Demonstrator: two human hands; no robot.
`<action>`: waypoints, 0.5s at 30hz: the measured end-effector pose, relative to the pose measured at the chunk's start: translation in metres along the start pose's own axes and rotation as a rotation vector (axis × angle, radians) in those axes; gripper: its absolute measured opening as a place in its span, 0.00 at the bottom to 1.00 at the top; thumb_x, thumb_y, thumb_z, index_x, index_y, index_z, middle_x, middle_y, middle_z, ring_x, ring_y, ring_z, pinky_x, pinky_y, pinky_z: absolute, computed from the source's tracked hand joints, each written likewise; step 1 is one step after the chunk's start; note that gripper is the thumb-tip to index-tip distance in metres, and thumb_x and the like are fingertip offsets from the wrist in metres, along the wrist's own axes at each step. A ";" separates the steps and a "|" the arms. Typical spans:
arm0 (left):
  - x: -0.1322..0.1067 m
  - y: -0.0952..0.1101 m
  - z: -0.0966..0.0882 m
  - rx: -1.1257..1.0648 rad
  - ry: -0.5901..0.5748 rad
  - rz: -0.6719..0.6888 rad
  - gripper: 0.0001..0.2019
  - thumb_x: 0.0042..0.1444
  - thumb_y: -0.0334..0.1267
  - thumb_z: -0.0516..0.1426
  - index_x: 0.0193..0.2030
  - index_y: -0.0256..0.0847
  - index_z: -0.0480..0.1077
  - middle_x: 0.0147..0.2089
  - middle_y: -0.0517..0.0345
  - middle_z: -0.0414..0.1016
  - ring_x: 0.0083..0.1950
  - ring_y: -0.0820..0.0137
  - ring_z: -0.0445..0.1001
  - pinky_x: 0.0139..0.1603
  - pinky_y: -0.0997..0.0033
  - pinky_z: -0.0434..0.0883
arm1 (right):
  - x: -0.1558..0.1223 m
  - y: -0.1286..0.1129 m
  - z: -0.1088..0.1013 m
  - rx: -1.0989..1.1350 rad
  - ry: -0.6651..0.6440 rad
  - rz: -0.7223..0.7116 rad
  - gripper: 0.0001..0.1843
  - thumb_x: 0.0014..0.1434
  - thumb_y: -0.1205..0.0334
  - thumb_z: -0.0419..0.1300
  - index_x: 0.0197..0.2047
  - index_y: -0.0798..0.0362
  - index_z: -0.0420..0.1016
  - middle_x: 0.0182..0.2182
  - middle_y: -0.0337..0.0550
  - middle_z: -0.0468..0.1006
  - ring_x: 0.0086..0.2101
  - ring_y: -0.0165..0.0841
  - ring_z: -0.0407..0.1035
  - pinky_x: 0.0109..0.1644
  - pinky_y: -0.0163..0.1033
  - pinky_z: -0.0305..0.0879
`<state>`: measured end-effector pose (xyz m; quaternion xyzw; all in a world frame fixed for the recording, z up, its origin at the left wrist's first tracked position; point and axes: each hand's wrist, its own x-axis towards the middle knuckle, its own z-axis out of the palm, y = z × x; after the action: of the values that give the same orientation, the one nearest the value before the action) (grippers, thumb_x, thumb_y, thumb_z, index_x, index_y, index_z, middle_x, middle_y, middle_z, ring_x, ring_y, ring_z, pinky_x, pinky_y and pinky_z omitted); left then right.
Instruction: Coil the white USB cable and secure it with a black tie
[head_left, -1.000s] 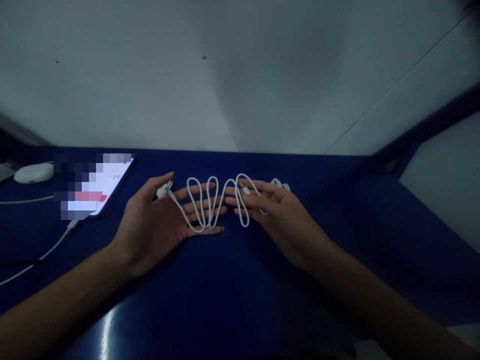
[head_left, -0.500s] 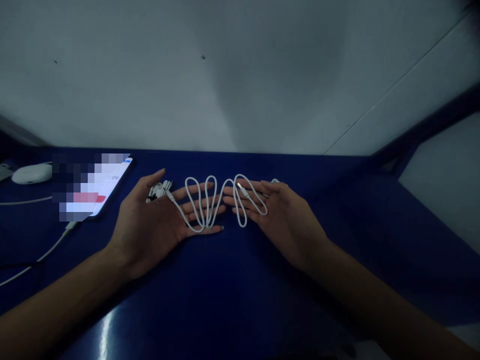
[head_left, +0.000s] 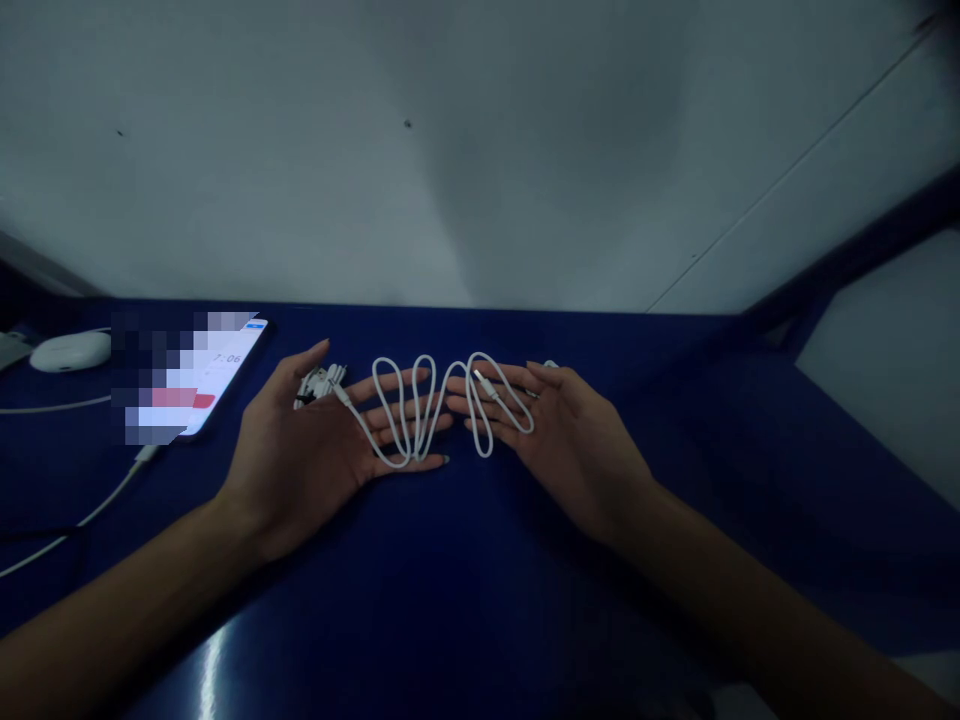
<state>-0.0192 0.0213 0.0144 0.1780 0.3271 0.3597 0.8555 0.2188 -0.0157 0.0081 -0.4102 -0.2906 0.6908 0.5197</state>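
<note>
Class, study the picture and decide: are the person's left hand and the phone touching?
Apart. The head view shows a strip of blue tabletop between the left hand and the phone's near edge.

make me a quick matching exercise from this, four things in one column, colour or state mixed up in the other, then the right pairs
Column 1
1. looped cable lying across the fingers
2. phone
3. table
4. left hand

Column 2
A. blue
B. open, palm up
C. white
D. lit up

Pairs: 1-C, 2-D, 3-A, 4-B
</note>
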 end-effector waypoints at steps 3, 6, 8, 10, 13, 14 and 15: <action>0.000 -0.001 0.002 0.009 -0.005 -0.011 0.42 0.67 0.62 0.58 0.76 0.31 0.62 0.67 0.25 0.78 0.69 0.35 0.77 0.69 0.25 0.69 | -0.001 -0.001 0.002 -0.015 -0.024 0.014 0.20 0.76 0.50 0.57 0.58 0.52 0.83 0.61 0.52 0.85 0.63 0.48 0.77 0.74 0.54 0.69; 0.000 -0.001 0.002 0.020 -0.006 -0.029 0.41 0.67 0.62 0.57 0.75 0.30 0.62 0.65 0.25 0.80 0.67 0.35 0.78 0.69 0.29 0.71 | -0.001 -0.001 0.002 -0.035 -0.054 0.028 0.20 0.75 0.48 0.58 0.57 0.50 0.83 0.61 0.51 0.84 0.65 0.49 0.76 0.73 0.56 0.70; 0.000 -0.001 0.002 0.016 -0.030 -0.039 0.40 0.68 0.62 0.56 0.75 0.31 0.62 0.65 0.27 0.80 0.67 0.36 0.79 0.70 0.32 0.71 | -0.001 0.000 0.001 -0.050 -0.055 0.026 0.20 0.75 0.47 0.59 0.57 0.49 0.84 0.61 0.50 0.84 0.65 0.50 0.75 0.73 0.57 0.70; 0.000 -0.001 0.002 0.008 -0.059 -0.037 0.39 0.70 0.61 0.54 0.76 0.31 0.61 0.66 0.28 0.80 0.68 0.37 0.78 0.71 0.35 0.71 | -0.001 0.001 0.001 -0.061 -0.053 0.026 0.20 0.75 0.46 0.59 0.57 0.48 0.84 0.61 0.50 0.84 0.65 0.50 0.75 0.73 0.58 0.69; -0.001 -0.003 0.002 0.002 -0.069 -0.031 0.39 0.71 0.61 0.54 0.76 0.31 0.60 0.66 0.28 0.79 0.69 0.39 0.78 0.71 0.37 0.71 | -0.003 -0.001 0.001 -0.090 -0.086 0.022 0.19 0.75 0.45 0.59 0.57 0.46 0.85 0.61 0.47 0.84 0.66 0.49 0.74 0.75 0.58 0.66; -0.001 -0.003 0.003 0.002 -0.065 -0.031 0.38 0.72 0.61 0.54 0.76 0.31 0.60 0.66 0.28 0.79 0.69 0.39 0.78 0.71 0.37 0.71 | -0.004 -0.002 0.002 -0.110 -0.105 0.020 0.19 0.76 0.46 0.59 0.57 0.45 0.85 0.62 0.45 0.84 0.67 0.49 0.73 0.76 0.58 0.64; -0.002 -0.004 0.003 0.005 -0.061 -0.035 0.38 0.72 0.60 0.54 0.76 0.31 0.60 0.66 0.29 0.79 0.69 0.39 0.78 0.71 0.38 0.71 | -0.005 -0.002 0.003 -0.137 -0.124 0.020 0.18 0.76 0.46 0.60 0.57 0.44 0.86 0.63 0.44 0.83 0.67 0.48 0.72 0.77 0.57 0.61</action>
<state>-0.0161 0.0175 0.0154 0.1855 0.3047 0.3381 0.8709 0.2181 -0.0202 0.0127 -0.4042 -0.3646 0.6986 0.4645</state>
